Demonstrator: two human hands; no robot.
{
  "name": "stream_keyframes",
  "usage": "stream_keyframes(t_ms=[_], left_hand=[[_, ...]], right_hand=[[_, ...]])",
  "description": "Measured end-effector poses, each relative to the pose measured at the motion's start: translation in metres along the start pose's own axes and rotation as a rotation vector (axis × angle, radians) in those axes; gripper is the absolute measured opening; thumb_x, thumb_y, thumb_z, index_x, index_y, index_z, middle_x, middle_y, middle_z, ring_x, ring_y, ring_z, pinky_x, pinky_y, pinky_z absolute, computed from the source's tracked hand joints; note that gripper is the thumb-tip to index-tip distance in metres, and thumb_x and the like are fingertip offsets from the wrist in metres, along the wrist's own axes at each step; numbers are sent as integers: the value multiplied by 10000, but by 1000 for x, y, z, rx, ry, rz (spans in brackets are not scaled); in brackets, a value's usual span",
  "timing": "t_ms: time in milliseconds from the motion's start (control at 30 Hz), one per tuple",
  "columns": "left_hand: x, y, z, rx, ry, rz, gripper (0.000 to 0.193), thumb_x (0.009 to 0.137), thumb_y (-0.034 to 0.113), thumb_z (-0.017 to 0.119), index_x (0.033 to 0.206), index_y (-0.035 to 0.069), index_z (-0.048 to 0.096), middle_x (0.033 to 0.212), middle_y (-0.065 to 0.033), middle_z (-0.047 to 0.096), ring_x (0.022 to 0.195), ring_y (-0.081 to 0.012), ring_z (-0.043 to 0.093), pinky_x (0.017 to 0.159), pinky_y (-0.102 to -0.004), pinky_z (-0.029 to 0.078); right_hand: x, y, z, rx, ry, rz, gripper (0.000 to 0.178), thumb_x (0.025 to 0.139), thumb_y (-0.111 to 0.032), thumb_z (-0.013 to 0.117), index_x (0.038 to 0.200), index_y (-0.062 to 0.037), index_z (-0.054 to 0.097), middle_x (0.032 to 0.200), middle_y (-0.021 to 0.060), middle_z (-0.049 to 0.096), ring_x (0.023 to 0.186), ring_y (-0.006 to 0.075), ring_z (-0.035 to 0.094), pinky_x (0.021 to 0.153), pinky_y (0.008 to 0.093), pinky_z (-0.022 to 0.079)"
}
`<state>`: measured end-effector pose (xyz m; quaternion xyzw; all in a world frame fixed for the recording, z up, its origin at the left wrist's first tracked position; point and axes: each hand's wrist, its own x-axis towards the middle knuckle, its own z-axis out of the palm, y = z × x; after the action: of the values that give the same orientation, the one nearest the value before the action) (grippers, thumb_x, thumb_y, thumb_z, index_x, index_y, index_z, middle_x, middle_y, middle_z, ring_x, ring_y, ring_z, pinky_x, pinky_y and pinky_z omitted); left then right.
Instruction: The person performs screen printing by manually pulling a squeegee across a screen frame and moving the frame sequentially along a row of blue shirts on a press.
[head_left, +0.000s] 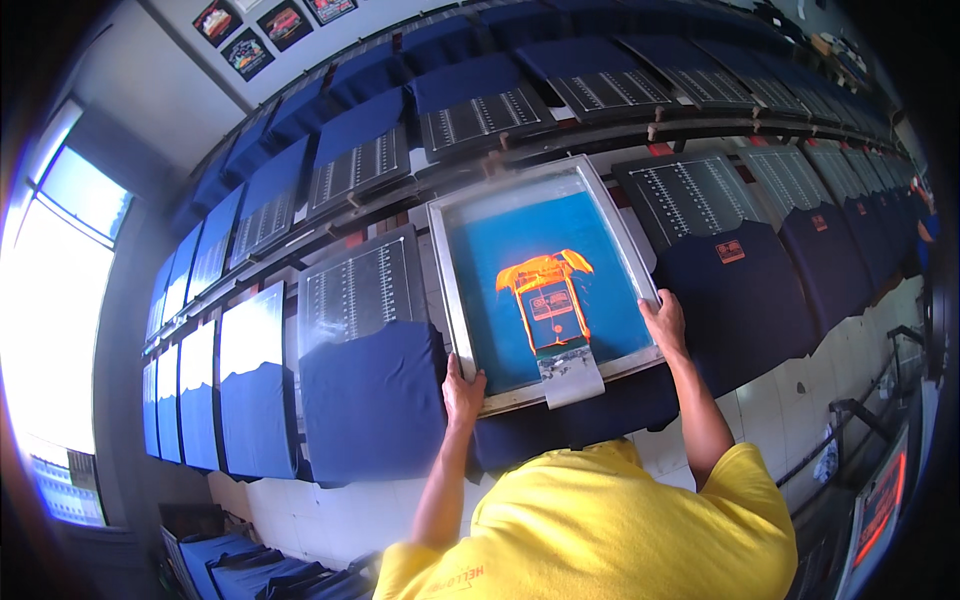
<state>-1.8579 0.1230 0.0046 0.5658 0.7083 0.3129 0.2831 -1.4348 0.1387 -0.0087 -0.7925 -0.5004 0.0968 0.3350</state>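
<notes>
A screen printing frame (540,395) with pale edges and blue mesh (480,260) lies over a dark shirt in front of me. My left hand (463,393) is closed on its near left edge, and my right hand (664,322) grips its right edge lower down. Thick orange ink (540,272) is heaped across the mesh, with streaks running down both sides of a small printed design (549,303). A flat grey squeegee (572,378) rests inside the frame's near end, overhanging the near edge; neither hand touches it.
Navy shirts (370,400) are stretched on dark boards (360,275) in long curved rows on both sides and behind. Shirts to the right bear a small orange print (731,252). Metal rails (880,420) stand at the lower right, and folded navy cloth (270,570) lies lower left.
</notes>
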Motion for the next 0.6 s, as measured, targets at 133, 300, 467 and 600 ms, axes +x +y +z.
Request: stream_keyframes(t_ms=[133,300,467,600], left_hand=[[2,4,-6,68,16,2,757,810,220,736,1450,-46,429,1185,-291,666,1080,-415,663,957,-446,503],[-1,21,-7,-4,9,-44,765,799,206,737,1460,-26,429,1252,-300,633,1157,-421,626,991,-428,491],[-7,31,-28,-15,2,-64,764,792,198,726,1460,-25,432,1220,-308,644,1130,-432,635,978,-441,494],[-16,26,-51,-77,-14,-73,762,787,193,723,1460,-21,438,1186,-307,659,1116,-422,646,971,-445,496]], right_hand=[[4,0,2,-11,-32,39,560,842,-377,745,1178,49,608,1135,255,626,1076,421,611,932,483,491],[13,34,9,113,-62,-18,384,833,-248,759,1100,20,690,981,198,717,906,320,707,813,416,537],[9,18,-9,204,-172,27,400,822,-256,767,1094,26,689,1003,222,690,936,373,678,849,443,516],[-10,-10,-27,157,-173,57,410,843,-258,760,1133,20,682,1033,230,690,966,375,676,866,433,514]])
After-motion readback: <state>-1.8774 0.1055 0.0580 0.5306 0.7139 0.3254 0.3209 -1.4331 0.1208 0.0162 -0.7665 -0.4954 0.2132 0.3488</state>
